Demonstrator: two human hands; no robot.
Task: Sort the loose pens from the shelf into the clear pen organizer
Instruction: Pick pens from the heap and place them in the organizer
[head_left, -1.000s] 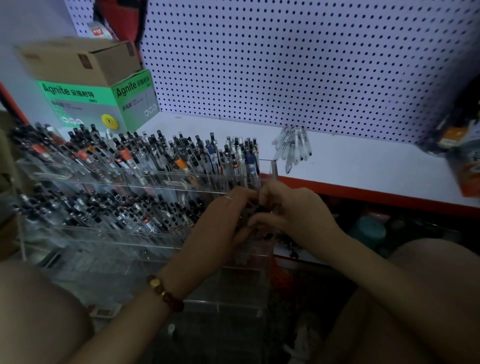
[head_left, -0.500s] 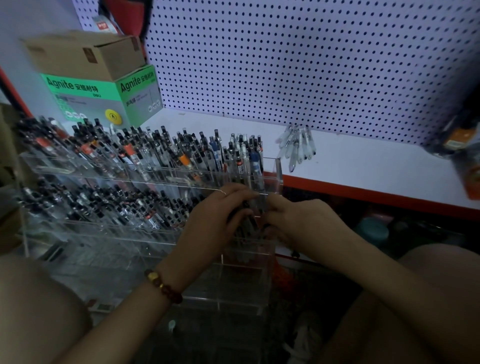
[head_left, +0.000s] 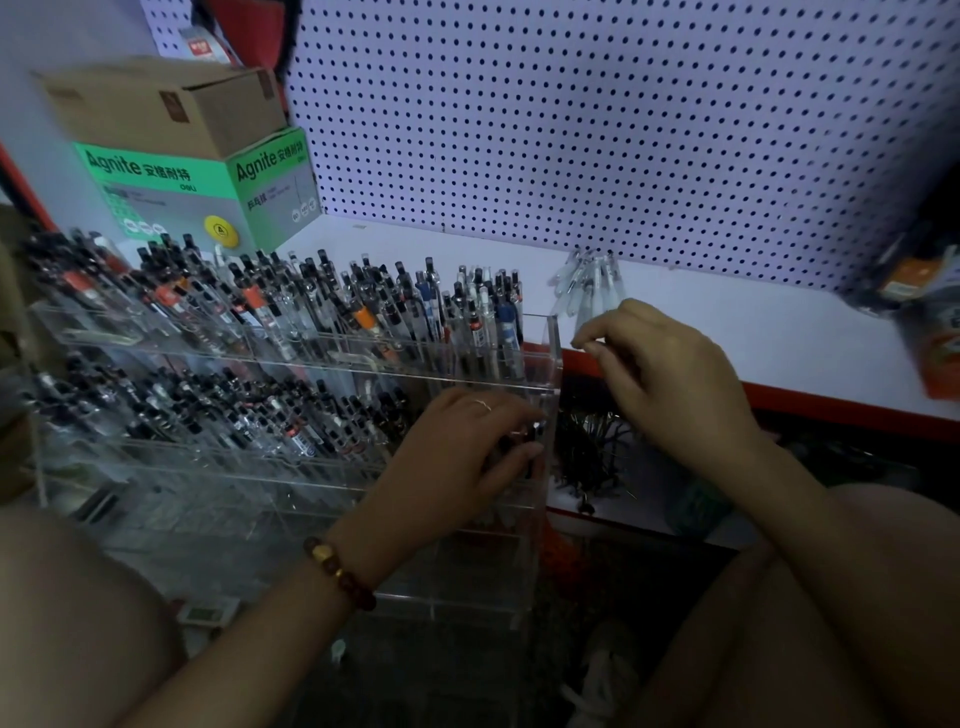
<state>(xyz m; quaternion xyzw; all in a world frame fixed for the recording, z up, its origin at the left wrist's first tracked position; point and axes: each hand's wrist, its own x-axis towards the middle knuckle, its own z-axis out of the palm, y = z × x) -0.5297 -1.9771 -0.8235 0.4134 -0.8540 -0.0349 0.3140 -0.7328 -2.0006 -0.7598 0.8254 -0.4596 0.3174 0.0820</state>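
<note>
change: right hand (head_left: 670, 374) has left the organizer (head_left: 551, 343) and risen toward the loose pens (head_left: 587, 280) on the shelf (head_left: 753, 327) | right: fingers loosely curled, empty | left hand (head_left: 467, 441): grips dark pens (head_left: 535, 434) in the middle tier's end slot | meaning: batch likely seated, next fetch starting.

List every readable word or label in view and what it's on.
"Agnite 安格耐特": green box, front face.
"Agnite 安格耐特": same box, side face.
"乒乓球": side face, under the brand.
Too blurred or small: the box's fine print, labels on pens in the clear organizer, orange packets at right.
</note>
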